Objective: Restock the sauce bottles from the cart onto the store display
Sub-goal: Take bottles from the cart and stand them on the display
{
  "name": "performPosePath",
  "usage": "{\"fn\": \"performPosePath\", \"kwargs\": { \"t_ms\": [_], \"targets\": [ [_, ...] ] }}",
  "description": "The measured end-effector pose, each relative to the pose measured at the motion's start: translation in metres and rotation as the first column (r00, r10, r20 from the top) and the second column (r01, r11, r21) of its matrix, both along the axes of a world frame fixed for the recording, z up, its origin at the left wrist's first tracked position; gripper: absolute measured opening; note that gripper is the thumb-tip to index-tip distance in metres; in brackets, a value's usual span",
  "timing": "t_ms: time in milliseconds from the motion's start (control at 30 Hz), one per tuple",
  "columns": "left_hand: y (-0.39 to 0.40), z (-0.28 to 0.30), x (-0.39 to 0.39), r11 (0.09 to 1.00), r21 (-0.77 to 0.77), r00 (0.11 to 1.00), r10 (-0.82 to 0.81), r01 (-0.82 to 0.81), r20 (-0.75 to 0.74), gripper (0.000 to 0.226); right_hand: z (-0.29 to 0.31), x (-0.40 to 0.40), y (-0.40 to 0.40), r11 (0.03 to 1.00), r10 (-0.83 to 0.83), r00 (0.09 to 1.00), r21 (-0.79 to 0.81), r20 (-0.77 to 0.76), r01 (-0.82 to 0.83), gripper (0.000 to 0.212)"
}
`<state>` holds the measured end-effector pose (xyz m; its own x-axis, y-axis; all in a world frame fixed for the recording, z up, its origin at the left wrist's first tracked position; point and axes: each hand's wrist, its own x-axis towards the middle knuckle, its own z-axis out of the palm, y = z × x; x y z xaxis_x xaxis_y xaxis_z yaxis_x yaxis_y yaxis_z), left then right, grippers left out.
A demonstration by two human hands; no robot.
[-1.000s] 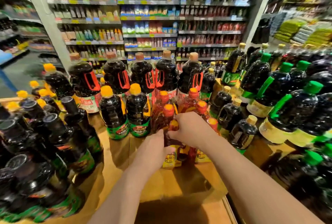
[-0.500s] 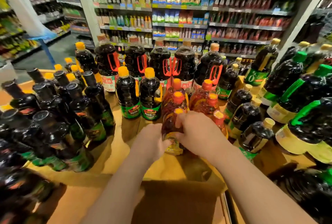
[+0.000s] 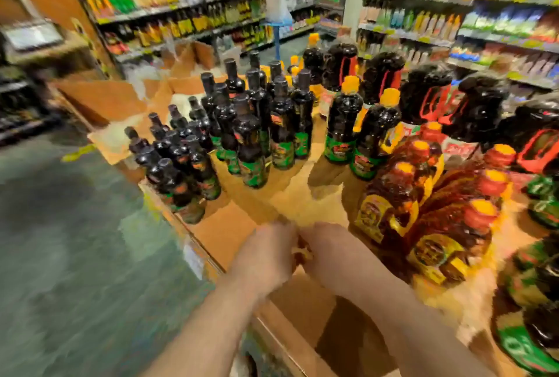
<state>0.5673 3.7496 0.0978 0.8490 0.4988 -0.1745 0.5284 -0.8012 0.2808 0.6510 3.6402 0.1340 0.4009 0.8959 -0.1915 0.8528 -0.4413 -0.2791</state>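
The frame is smeared by motion. My left hand (image 3: pixel 266 255) and my right hand (image 3: pixel 335 255) are close together over the front edge of the wooden display table (image 3: pixel 305 201). A small yellowish thing shows between their fingers, too blurred to name. Amber sauce bottles (image 3: pixel 390 210) with orange caps and yellow labels stand in a cluster just right of my right hand, apart from it. Small dark bottles (image 3: pixel 187 170) with black caps crowd the table's left side. Dark bottles with yellow caps and green labels (image 3: pixel 341 128) stand behind the bare middle.
Large dark jugs with red handles (image 3: pixel 423 98) line the back right. Green-labelled jugs (image 3: pixel 541 201) fill the right edge. Open cardboard boxes (image 3: pixel 102 98) sit beyond the table at left. Grey aisle floor (image 3: pixel 60 240) lies to the left, with stocked shelves (image 3: pixel 181 7) behind.
The view has swung left. Both hands have come off the amber bottle and drawn back toward the table's front edge. The amber bottles now stand to the right.
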Motion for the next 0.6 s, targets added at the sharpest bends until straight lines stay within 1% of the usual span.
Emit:
{"fn": "performPosePath", "kwargs": {
  "t_ms": [67, 100, 167, 200, 233, 300, 333, 400, 433, 533, 600],
  "targets": [
    [0.006, 0.002, -0.034, 0.996, 0.056, 0.997, 0.071, -0.07, -0.023, 0.023, 0.004, -0.025, 0.014, 0.992, 0.113, 0.994, -0.048, -0.009, -0.114, 0.022],
    [0.008, 0.004, -0.052, 0.991, 0.078, 0.993, 0.113, -0.111, -0.023, 0.023, 0.008, -0.039, 0.022, 0.981, 0.189, 0.982, -0.038, -0.001, -0.189, 0.023],
    [0.011, 0.007, -0.091, 0.971, 0.083, 0.974, 0.224, -0.224, 0.013, 0.022, 0.013, -0.069, 0.036, 0.925, 0.375, 0.926, 0.053, 0.039, -0.377, 0.025],
    [0.01, 0.008, -0.111, 0.953, 0.081, 0.957, 0.29, -0.291, 0.025, 0.022, 0.015, -0.085, 0.041, 0.904, 0.423, 0.906, 0.069, 0.006, -0.422, 0.027],
    [0.007, 0.01, -0.133, 0.93, 0.083, 0.933, 0.358, -0.359, 0.025, 0.022, 0.016, -0.104, 0.045, 0.879, 0.474, 0.88, 0.056, 0.001, -0.473, 0.029],
    [-0.002, 0.011, -0.175, 0.877, 0.099, 0.882, 0.47, -0.471, 0.029, 0.022, 0.011, -0.137, 0.052, 0.816, 0.575, 0.815, 0.019, 0.077, -0.578, 0.027],
    [-0.008, 0.012, -0.195, 0.848, 0.099, 0.853, 0.52, -0.521, 0.035, 0.021, 0.008, -0.154, 0.053, 0.795, 0.604, 0.792, 0.004, 0.084, -0.607, 0.024],
    [-0.025, 0.012, -0.233, 0.792, 0.094, 0.797, 0.604, -0.603, 0.029, 0.02, -0.002, -0.183, 0.054, 0.701, 0.712, 0.698, -0.015, 0.08, -0.713, 0.019],
    [-0.035, 0.01, -0.251, 0.763, 0.097, 0.768, 0.64, -0.639, 0.016, 0.02, -0.008, -0.2, 0.053, 0.655, 0.753, 0.653, 0.008, 0.08, -0.756, 0.019],
    [-0.074, 0.002, -0.305, 0.682, 0.126, 0.685, 0.728, -0.72, -0.023, 0.018, -0.027, -0.25, 0.036, 0.559, 0.828, 0.561, 0.07, 0.013, -0.826, 0.019],
    [-0.108, -0.005, -0.343, 0.622, 0.144, 0.622, 0.781, -0.769, -0.055, 0.021, -0.037, -0.286, 0.016, 0.477, 0.879, 0.477, 0.081, -0.019, -0.875, 0.016]
  ]
}}
